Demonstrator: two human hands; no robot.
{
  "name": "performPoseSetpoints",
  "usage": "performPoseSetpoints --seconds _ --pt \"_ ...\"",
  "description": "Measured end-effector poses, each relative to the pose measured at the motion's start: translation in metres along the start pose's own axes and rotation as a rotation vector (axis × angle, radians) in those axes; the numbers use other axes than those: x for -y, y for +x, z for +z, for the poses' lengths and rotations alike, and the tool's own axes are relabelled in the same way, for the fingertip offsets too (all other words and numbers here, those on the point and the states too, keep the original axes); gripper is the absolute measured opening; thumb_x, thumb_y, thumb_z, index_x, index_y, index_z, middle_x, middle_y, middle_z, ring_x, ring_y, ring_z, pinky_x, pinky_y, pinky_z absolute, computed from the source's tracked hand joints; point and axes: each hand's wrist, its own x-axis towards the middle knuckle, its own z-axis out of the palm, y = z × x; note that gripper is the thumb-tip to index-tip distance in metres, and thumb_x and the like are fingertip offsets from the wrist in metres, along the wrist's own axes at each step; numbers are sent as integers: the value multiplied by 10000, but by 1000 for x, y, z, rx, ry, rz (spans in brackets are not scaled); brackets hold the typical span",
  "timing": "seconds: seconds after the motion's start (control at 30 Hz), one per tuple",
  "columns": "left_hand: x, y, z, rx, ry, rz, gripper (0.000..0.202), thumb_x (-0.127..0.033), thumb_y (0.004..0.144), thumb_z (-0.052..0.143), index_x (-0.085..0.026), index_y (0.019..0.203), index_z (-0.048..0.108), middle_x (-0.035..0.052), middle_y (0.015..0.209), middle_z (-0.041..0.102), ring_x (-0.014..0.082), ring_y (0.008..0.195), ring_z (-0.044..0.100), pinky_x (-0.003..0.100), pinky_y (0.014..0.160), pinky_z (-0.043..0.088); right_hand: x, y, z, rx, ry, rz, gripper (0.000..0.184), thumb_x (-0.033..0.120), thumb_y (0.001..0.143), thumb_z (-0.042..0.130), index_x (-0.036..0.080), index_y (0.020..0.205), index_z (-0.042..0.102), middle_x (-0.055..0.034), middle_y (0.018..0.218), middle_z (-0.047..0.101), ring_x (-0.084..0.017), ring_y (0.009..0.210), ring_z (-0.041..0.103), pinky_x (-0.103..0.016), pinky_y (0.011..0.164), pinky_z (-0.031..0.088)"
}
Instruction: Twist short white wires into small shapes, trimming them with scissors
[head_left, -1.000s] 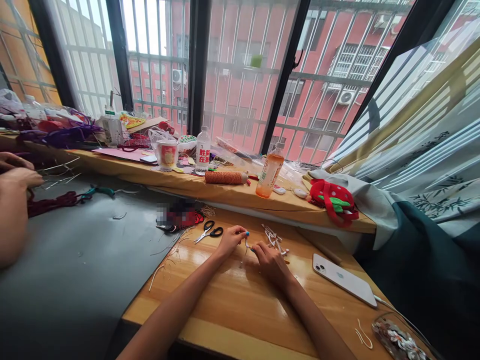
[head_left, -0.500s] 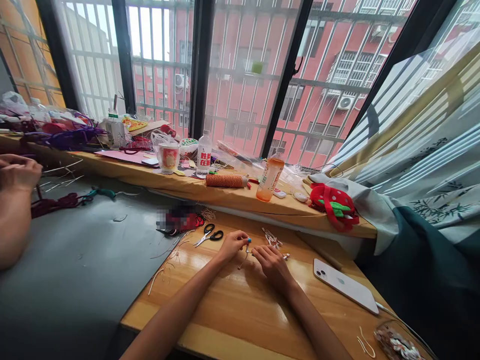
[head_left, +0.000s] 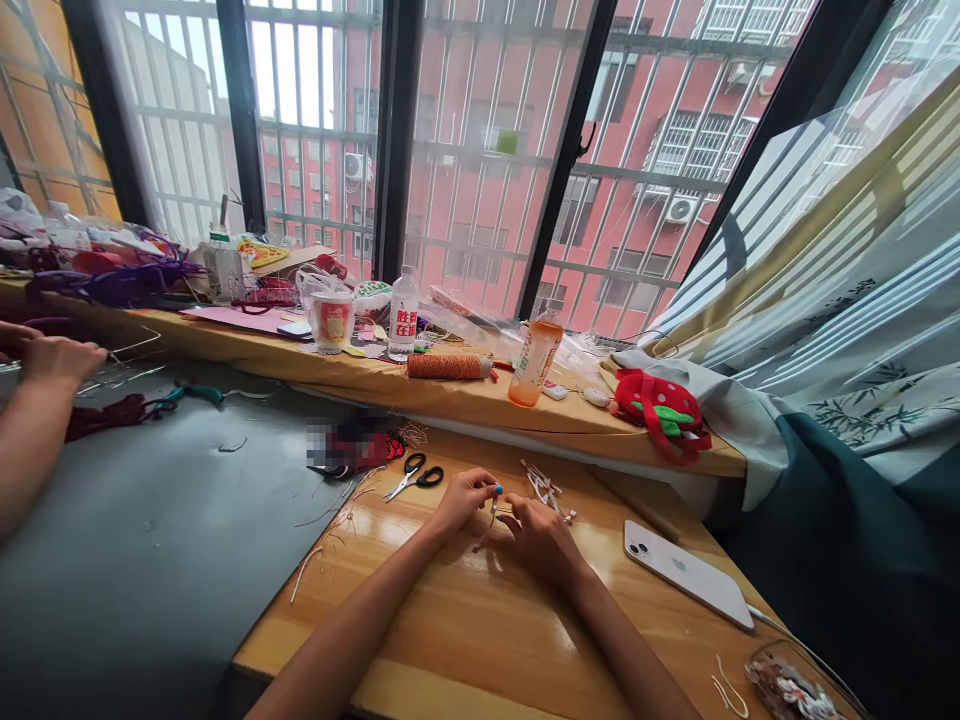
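Over the wooden table, my left hand is closed in a pinch on a thin, light cord, whose tail hangs toward the tabletop. Something small and bright blue shows at its fingertips; I cannot tell if it belongs to the cord. Close beside it, my right hand has its thumb and index finger closed on a fine strand running to the left hand. Beyond the right hand lies a pile of short white-and-brown cord pieces. Black-handled scissors rest left of my left hand.
A white phone and a clear case lie at right. On the sill stand a spool of orange cord, an orange drink bottle and a water bottle. Another person's hand works with pale wires at far left.
My right thumb and index finger have opened out slightly from the bunched grip, showing the strand between the hands. The other person's hand has moved right. The view has shifted slightly.
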Motion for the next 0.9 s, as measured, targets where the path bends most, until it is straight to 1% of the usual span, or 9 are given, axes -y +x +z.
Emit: performPoseSetpoints --seconds 0.07,0.13,0.23,0.4,0.6,0.67,0.77,0.9 --pt "1 0 0 -1 3 -10 193 -319 642 543 -129 637 578 -9 558 531 70 453 401 187 447 312 0 -1 0 8 23 -21 103 161 821 378 148 837 479 -26 660 565 -127 605 536 -221 544 381" --pt "2 1 0 -2 2 -16 191 -318 641 541 -130 636 575 -13 552 527 70 451 399 187 449 313 0 -1 -1 24 20 -68 119 143 822 363 149 812 482 -27 660 561 -124 606 538 -218 537 382" --pt "2 1 0 -4 12 -13 185 -311 636 545 -129 637 575 -18 548 521 69 455 400 185 449 310 1 0 -3 19 -19 -114 139 118 813 356 131 844 490 -47 691 577 -133 625 547 -228 545 391" --pt "0 0 1 5 30 -9 189 -309 639 540 -123 646 576 -17 549 528 70 450 398 189 448 311 0 0 -2 -9 -75 -126 197 109 789 354 119 924 497 -83 803 607 -159 712 562 -261 618 414" --pt "-6 -2 2 17 87 22 178 -297 644 537 -125 627 580 -20 536 514 76 472 411 190 466 322 -1 -1 -1 -19 -167 -127 249 96 800 323 112 978 495 -90 912 599 -166 759 545 -265 646 396" --pt "-6 -2 2 20 92 22 179 -297 646 533 -124 628 579 -20 539 511 75 470 406 190 466 322 -1 -1 -2 -4 -204 -123 249 99 813 319 121 985 497 -80 897 597 -161 732 534 -264 638 383" --pt "-6 -2 2 18 88 8 187 -303 647 528 -122 630 570 -22 538 503 73 460 400 190 457 318 -1 -1 -2 17 -242 -107 231 119 831 319 133 959 510 -58 791 598 -152 655 515 -264 600 364" --pt "-7 -3 2 11 84 -11 200 -316 657 511 -123 637 560 -25 535 499 72 451 398 190 452 313 -3 0 0 20 -212 -95 212 142 842 325 128 962 499 -50 746 591 -147 635 509 -256 584 353"
